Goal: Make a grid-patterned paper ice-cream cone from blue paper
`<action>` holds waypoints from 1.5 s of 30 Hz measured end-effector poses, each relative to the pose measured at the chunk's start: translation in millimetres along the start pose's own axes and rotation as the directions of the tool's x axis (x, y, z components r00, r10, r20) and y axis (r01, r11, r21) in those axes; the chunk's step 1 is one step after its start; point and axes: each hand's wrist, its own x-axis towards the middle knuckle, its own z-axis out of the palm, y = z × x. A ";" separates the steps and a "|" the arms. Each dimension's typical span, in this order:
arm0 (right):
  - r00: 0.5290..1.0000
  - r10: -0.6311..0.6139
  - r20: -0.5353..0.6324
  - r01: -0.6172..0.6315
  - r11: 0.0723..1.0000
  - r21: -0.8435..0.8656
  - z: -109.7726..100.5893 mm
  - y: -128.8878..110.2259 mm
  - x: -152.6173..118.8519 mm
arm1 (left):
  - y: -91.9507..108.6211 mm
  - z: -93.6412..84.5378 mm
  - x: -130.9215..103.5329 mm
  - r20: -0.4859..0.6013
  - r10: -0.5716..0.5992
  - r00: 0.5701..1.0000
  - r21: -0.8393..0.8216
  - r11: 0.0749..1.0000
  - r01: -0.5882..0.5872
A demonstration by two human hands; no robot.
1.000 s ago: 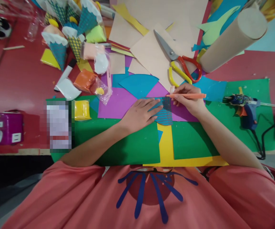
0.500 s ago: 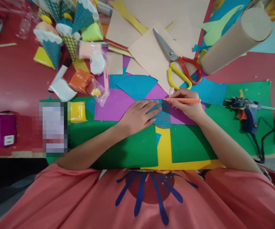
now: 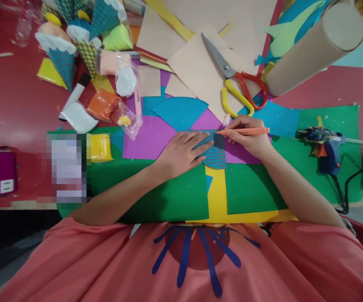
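My left hand [image 3: 186, 152] lies flat, fingers apart, on a blue paper piece [image 3: 215, 156] that carries a grid of dark lines at its right part. Pinched in my right hand [image 3: 247, 136] is an orange marker [image 3: 253, 131], its tip touching the upper edge of that lined piece. A pale pink cap-like bit [image 3: 226, 120] shows just above my right fingers. Beyond the left hand, a plain blue fan-shaped paper [image 3: 181, 112] rests on purple sheets [image 3: 148, 140]. Part of the lined paper is hidden beneath my left fingers.
Large scissors [image 3: 231, 75] lie open on beige sheets. A beige roll [image 3: 313, 50] stands at the right, above a glue gun [image 3: 329, 153]. Paper cones [image 3: 62, 61], clay packets [image 3: 102, 105] and a black-capped marker [image 3: 76, 96] crowd the left. Green sheets [image 3: 168, 193] lie nearest me.
The marker tip has shifted very slightly left along the paper's top edge, and its back end is a little higher. My left hand stays in place; the view has shifted slightly.
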 end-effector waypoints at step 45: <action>0.999 0.040 -0.015 -0.039 0.999 0.025 -1.9 -3.8 -3.5 | -0.9 -2.4 1.3 0.067 -0.039 0.997 -0.047 0.998 0.042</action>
